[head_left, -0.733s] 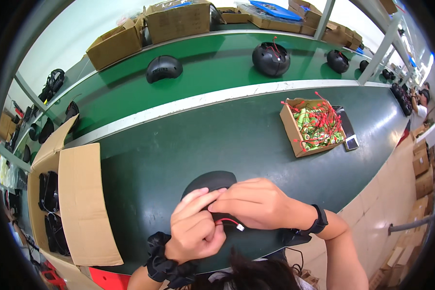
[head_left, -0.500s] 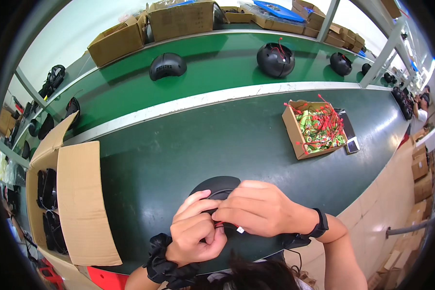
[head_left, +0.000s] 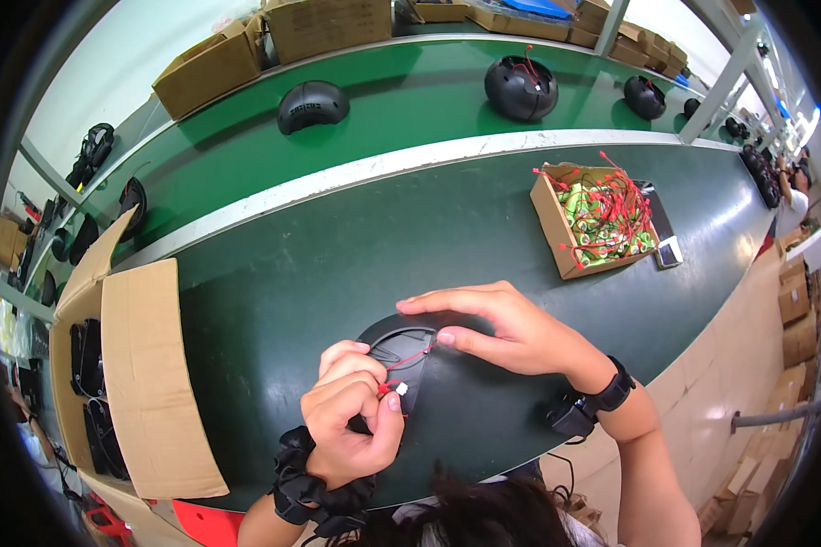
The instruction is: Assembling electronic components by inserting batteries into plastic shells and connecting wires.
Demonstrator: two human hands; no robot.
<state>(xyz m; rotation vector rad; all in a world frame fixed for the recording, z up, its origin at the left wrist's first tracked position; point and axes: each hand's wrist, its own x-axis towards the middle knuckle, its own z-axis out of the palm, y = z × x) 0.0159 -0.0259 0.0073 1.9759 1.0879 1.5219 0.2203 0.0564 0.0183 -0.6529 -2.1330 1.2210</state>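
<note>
A black curved plastic shell [head_left: 413,372] lies on the dark green worktop before me, its ribbed inner side turned up. My left hand [head_left: 351,415] is closed at its left rim, fingers curled and gripping it. Beside the thumb and forefinger, a thin red wire ends in a small white connector [head_left: 401,388]; the wire crosses the inside of the shell. My right hand [head_left: 511,330] is open, its fingers stretched along the shell's far right edge with thumb and forefinger apart. Part of the shell is hidden under my left hand.
An open carton [head_left: 146,383] with black parts inside stands at the left. To the right, a cardboard box [head_left: 549,223] holds green cells with red wires. Behind a white rail, the green conveyor [head_left: 401,91] carries several black shells, including a round one [head_left: 520,89].
My right hand has moved off the wires to the shell's far right edge and its fingers have opened. More of the shell's inside, the red wire and connector now show.
</note>
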